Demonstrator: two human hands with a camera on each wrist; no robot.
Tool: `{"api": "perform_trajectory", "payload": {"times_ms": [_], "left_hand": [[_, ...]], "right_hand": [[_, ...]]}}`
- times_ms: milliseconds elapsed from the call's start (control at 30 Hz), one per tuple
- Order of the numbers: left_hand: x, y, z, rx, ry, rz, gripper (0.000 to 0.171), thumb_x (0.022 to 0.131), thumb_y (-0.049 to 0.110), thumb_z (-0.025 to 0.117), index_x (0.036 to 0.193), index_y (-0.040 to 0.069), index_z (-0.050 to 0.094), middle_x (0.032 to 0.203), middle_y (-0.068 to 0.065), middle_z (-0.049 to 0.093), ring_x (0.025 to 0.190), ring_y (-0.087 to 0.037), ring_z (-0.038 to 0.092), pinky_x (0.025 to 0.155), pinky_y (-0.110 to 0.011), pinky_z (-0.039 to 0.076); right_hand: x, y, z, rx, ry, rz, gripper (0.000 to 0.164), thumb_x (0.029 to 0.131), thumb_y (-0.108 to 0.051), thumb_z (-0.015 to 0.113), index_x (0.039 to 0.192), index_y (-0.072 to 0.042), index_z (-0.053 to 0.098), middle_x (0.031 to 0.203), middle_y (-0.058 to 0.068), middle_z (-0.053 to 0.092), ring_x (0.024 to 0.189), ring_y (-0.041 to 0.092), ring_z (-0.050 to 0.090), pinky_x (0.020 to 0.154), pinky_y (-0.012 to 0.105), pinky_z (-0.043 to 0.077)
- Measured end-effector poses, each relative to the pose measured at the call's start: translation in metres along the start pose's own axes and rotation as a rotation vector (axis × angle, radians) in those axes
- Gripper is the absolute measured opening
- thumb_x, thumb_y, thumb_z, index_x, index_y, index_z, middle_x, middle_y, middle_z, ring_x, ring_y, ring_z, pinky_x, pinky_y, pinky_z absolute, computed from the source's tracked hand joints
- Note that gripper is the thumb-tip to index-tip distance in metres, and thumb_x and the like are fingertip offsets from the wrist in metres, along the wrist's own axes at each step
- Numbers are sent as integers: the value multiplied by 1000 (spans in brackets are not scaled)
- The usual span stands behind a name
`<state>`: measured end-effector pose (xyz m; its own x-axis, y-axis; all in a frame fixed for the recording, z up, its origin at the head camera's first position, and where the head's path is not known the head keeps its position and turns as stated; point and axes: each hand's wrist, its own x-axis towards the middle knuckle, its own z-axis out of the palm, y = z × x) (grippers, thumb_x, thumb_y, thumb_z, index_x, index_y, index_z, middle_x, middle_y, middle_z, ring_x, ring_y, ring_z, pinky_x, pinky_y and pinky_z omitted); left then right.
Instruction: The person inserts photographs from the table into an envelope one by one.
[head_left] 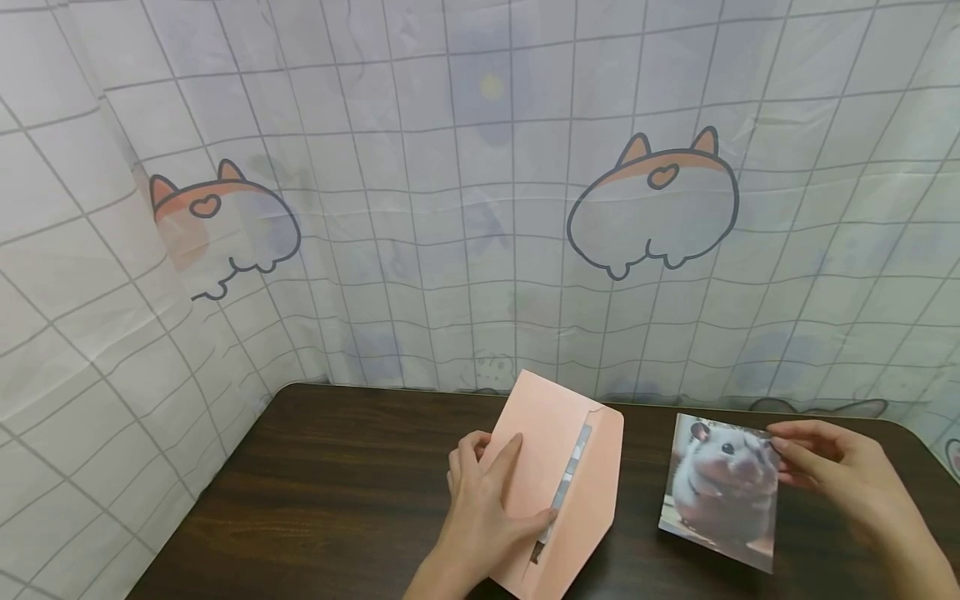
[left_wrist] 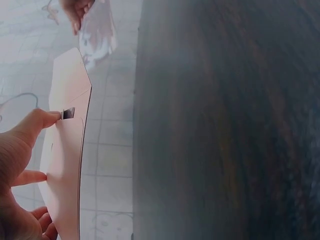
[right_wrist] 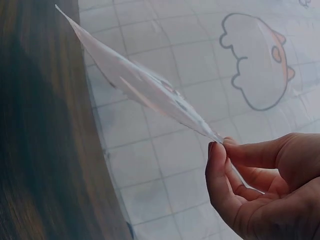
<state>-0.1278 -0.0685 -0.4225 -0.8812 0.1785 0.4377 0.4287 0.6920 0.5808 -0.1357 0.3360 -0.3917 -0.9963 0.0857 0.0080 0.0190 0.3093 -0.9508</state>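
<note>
My left hand point(head_left: 480, 508) grips a pink envelope point(head_left: 536, 437) by its left side, with the thumb across its front near the slot. The envelope's flap stands unfolded to the right, and a strip of something grey and white point(head_left: 572, 471) shows in its opening. Out to the right, my right hand point(head_left: 847, 467) pinches a picture card point(head_left: 723, 500) by its upper right edge, between thumb and fingers. A fluffy hamster is printed on the card. In the right wrist view the card point(right_wrist: 145, 90) appears nearly edge-on. The envelope's back is hidden.
Both items are above a dark brown wooden table point(head_left: 300, 500). Behind it and along the left hangs a white grid-patterned curtain point(head_left: 420, 208) with cartoon corgi prints point(head_left: 652, 208). The table's back edge runs close to the curtain.
</note>
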Motion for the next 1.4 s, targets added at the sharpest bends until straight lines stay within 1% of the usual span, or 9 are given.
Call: {"api": "perform_trajectory", "payload": {"times_ms": [200, 400, 500, 867, 1067, 1233, 1400], "left_hand": [[1, -2, -1, 4, 8, -13, 82, 69, 33, 97, 141, 7, 66, 138, -18, 41, 123, -34, 37, 97, -53, 34], [2, -3, 0, 37, 28, -4, 82, 68, 33, 96, 140, 7, 67, 136, -19, 42, 121, -34, 38, 96, -52, 34], [2, -4, 0, 46, 36, -1, 81, 68, 33, 96, 139, 7, 67, 135, -19, 42, 120, -34, 38, 96, -51, 34], [1, -3, 2, 57, 32, -10, 83, 68, 34, 97, 141, 7, 66, 136, -19, 42, 122, -35, 37, 97, -53, 34], [0, -3, 4, 60, 36, -9, 82, 68, 33, 97, 140, 7, 67, 136, -19, 42, 122, -35, 38, 97, -53, 35], [-1, -2, 5, 60, 39, -5, 83, 67, 34, 97, 140, 7, 66, 136, -20, 42, 122, -35, 38, 96, -53, 35], [-2, 0, 6, 67, 53, 9, 83, 66, 33, 97, 139, 8, 67, 135, -20, 42, 122, -35, 38, 96, -53, 36]], "right_hand": [[-1, -3, 4, 89, -18, -14, 35, 103, 1, 63, 98, -31, 78, 92, -16, 72, 77, 7, 69, 69, 23, 60], [-4, -9, 10, 197, -50, -64, 38, 102, 6, 61, 100, -27, 79, 95, -12, 73, 78, 8, 70, 69, 23, 60], [-5, -12, 12, 220, -64, -78, 40, 102, 8, 59, 101, -26, 79, 96, -12, 74, 79, 8, 70, 70, 23, 60], [-6, -14, 15, 131, -97, -68, 34, 104, 3, 60, 107, -25, 77, 100, -12, 72, 82, 10, 68, 73, 24, 60], [-6, -15, 19, 146, -132, -90, 35, 104, 5, 58, 110, -23, 77, 102, -10, 72, 85, 10, 68, 74, 25, 61], [-7, -18, 23, 112, -153, -92, 33, 105, 4, 57, 112, -23, 76, 103, -10, 71, 86, 10, 67, 74, 25, 61], [-8, -23, 30, 139, -182, -99, 36, 105, 6, 55, 111, -23, 75, 102, -9, 71, 88, 7, 69, 73, 25, 61]]}}
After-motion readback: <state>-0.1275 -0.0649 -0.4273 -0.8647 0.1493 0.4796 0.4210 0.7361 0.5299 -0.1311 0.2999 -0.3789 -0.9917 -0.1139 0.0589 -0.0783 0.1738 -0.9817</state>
